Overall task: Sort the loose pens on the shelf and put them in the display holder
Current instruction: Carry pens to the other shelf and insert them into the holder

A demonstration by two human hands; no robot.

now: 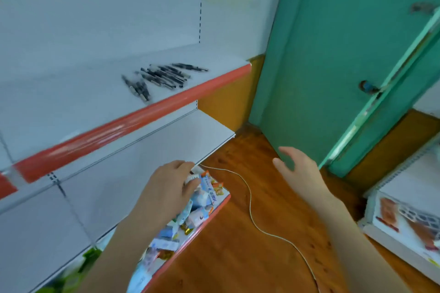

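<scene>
Several loose black pens (159, 78) lie in a rough pile on the white upper shelf (71, 107), which has a red front strip. No display holder is in view. Well below the pens, my left hand (171, 188) reaches over the bottom shelf, its fingers and thumb curled round a small white packet (191, 178). My right hand (295, 167) hovers over the wooden floor to the right, fingers spread and holding nothing. The picture is blurred by motion.
The bottom shelf (214, 209) holds several colourful snack packets (202, 200). A thin white cable (250, 200) snakes across the wooden floor. A green door (333, 66) stands at the right. Another shelf with printed packs (404, 216) sits at far right.
</scene>
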